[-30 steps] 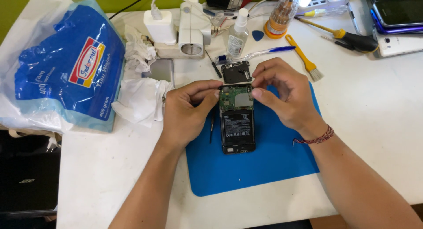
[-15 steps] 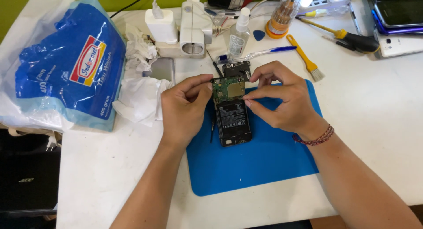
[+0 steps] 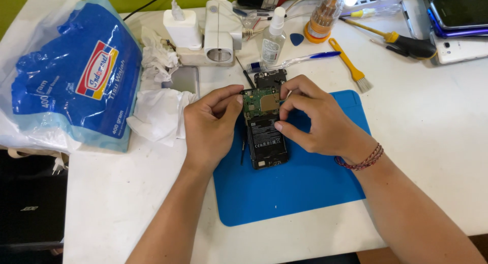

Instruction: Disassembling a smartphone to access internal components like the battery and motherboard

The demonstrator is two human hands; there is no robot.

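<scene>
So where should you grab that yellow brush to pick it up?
Probably by the yellow handle of the brush, near its middle, coming from straight above. It lies flat on the white table, handle pointing up-left, bristles down-right by the blue mat. The handle is long, thin and clear on both sides, so fingers fit around it. Both hands are on the opened phone.

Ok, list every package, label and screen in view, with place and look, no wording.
Tissue pack: far left, soft blue-and-white plastic bag with a red, yellow and blue emblem.
Battery label: on the opened phone between both hands, black with pale print.
Phone screens: top right corner, dark, stacked.
</scene>
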